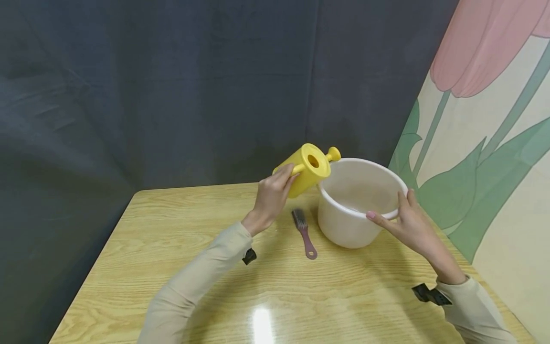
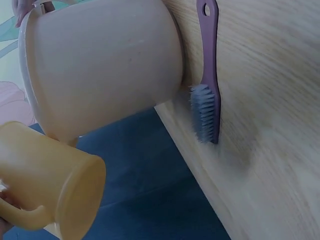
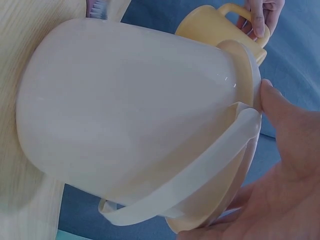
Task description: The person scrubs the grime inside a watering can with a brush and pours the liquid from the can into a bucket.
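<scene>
My left hand [image 1: 271, 195] grips a yellow toy watering can [image 1: 301, 184] by its handle. The can is raised and tilted, its round rose end over the left side of the rim of a white plastic bucket [image 1: 343, 224]. At the bucket's right side, my right hand [image 1: 414, 231] holds the rim, thumb along the front edge and fingers on the far side. The bucket stands on the table, and its white carrying handle [image 3: 185, 182] hangs down in the right wrist view. Left of the bucket lies a purple-handled brush [image 1: 307, 241] with grey bristles.
The wooden table [image 1: 172, 248] reaches back to a dark curtain [image 1: 215, 95]. Close along its right side stands a wall [image 1: 507, 215] painted with tulips, near the bucket and my right arm.
</scene>
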Available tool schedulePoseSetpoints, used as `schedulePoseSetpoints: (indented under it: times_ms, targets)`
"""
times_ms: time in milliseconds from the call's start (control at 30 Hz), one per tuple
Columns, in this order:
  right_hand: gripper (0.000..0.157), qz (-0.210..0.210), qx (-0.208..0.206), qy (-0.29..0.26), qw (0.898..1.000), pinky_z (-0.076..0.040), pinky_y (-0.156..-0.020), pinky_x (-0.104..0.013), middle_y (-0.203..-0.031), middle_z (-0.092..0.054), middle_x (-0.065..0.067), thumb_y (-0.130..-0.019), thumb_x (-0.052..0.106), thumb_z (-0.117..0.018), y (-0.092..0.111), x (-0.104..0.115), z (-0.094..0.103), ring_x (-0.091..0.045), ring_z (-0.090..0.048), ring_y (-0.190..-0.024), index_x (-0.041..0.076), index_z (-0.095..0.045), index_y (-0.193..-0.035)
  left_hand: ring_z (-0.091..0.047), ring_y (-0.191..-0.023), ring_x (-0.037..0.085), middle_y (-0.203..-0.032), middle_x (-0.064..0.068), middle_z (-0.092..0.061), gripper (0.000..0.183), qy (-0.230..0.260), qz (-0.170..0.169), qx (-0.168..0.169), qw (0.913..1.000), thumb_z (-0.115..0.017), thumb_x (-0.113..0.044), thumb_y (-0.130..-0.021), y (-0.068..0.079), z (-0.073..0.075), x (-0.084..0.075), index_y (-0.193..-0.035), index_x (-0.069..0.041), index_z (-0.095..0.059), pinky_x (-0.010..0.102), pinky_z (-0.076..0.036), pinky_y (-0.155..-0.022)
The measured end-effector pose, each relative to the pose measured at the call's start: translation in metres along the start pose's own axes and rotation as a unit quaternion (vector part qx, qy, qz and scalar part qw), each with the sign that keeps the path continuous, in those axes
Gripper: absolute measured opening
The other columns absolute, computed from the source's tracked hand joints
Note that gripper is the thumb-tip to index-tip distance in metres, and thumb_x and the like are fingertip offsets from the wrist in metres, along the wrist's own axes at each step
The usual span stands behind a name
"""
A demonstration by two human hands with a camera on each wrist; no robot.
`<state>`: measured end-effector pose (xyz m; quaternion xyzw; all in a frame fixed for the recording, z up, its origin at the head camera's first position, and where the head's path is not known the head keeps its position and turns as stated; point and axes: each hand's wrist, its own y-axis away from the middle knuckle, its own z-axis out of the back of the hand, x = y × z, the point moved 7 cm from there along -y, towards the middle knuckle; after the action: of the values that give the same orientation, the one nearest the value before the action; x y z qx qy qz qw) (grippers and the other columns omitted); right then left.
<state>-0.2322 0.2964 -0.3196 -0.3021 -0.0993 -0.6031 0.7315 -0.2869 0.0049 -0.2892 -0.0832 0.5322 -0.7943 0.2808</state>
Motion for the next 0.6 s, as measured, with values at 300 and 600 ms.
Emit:
schedulePoseSetpoints:
  times_ms: [300,600]
  targets:
    - [0.097,-0.008,0.007,-0.008,1.0,-0.046,-0.076,-0.069,-0.131,-0.033,-0.038,-0.088,0.04,-0.075,-0.001,-0.001,0.001,-0.052,-0.049,-0.102,-0.012,-0.02,-0.149,-0.07,-0.092,0.021,-0.106,0.01,-0.07,0.014,-0.022,-0.021,0.033,0.999,-0.059,-0.008,-0.1,-0.008,-0.001,-0.009,-0.112,-0.002,-0.062,0.031,-0.06,-0.065]
    - [0.094,0.001,-0.003,-0.001,1.0,-0.047,-0.071,-0.064,-0.125,-0.037,-0.033,-0.087,0.04,-0.076,-0.002,-0.002,0.0,-0.048,-0.051,-0.098,-0.012,-0.025,-0.147,-0.069,-0.103,0.027,-0.117,0.016,-0.069,0.019,-0.046,-0.028,0.04,0.9978,-0.062,-0.005,-0.098,-0.007,-0.001,-0.013,-0.116,0.0,-0.064,0.035,-0.061,-0.07]
